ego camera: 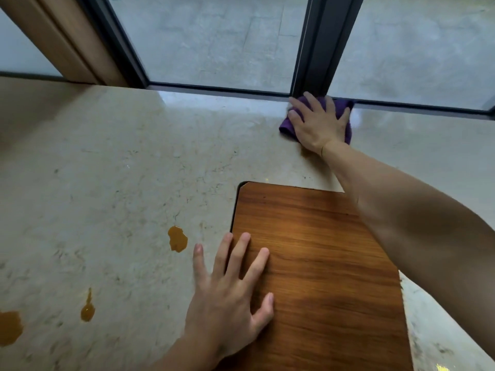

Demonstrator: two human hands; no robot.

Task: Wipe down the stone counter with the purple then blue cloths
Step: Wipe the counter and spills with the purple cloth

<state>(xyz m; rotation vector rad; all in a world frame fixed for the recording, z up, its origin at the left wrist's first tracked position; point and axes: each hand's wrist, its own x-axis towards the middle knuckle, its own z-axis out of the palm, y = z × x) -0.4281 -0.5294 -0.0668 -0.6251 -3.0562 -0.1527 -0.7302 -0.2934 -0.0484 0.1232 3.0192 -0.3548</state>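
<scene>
The beige stone counter (112,162) fills most of the view. A purple cloth (341,105) lies on it at the far right, against the window frame. My right hand (317,124) presses flat on the purple cloth, fingers spread over it. My left hand (230,293) rests flat near the front, fingers apart, half on the stone and half on a wooden panel. Several amber liquid spots (177,239) sit on the stone to the left. No blue cloth is in view.
A brown wooden panel (316,277) is set into the counter at the front right. A dark window frame (313,54) and glass run along the far edge. A wooden post (72,41) stands at the far left.
</scene>
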